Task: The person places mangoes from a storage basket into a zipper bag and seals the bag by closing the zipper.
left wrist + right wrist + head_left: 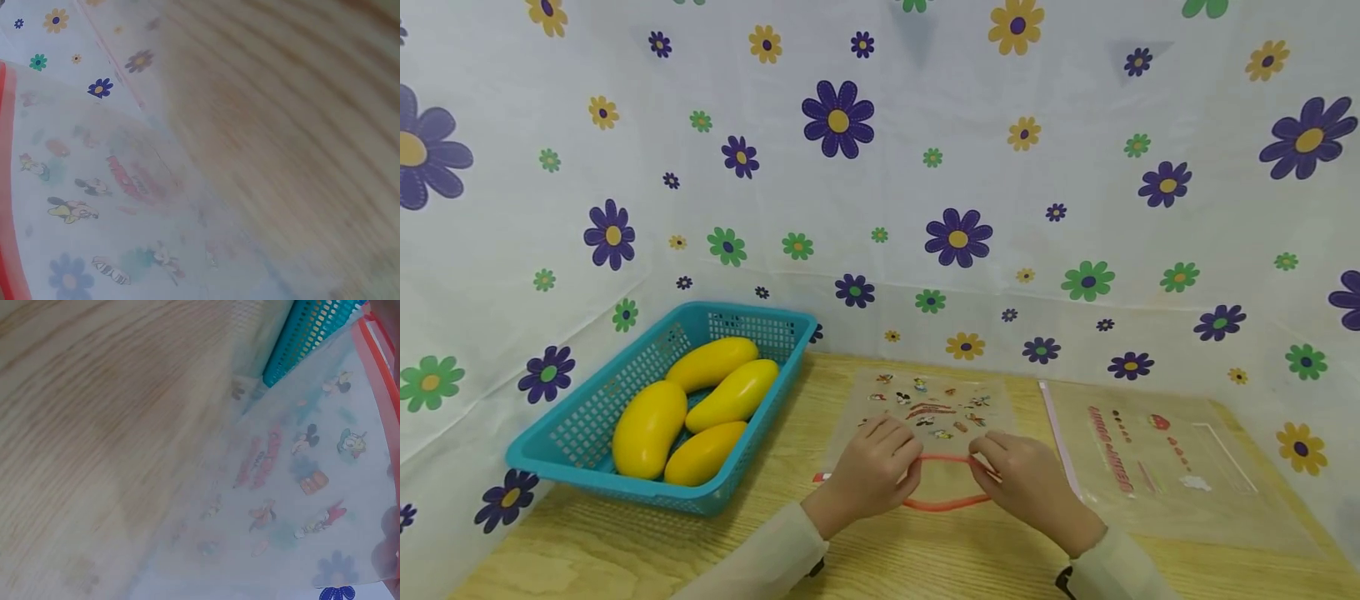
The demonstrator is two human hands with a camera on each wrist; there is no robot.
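A clear zip bag (925,408) printed with small cartoon figures lies toward the back wall, its red-edged mouth raised toward me and parted into a loop. My left hand (872,467) pinches the left part of that red edge. On the right part, my right hand (1022,483) pinches it with thumb and fingers. Both wrist views show the printed bag close up, the left wrist view with its red edge (7,187) at the far left, the right wrist view with the red edge (378,369) at the right. Neither wrist view plainly shows the fingers' hold.
A blue plastic basket (767,417) with several yellow mangoes (650,429) stands at the left. Another clear bag (1187,492), with a pink edge and strawberry print, lies flat on the wooden table (625,550) at the right. A flower-patterned cloth (910,183) hangs behind.
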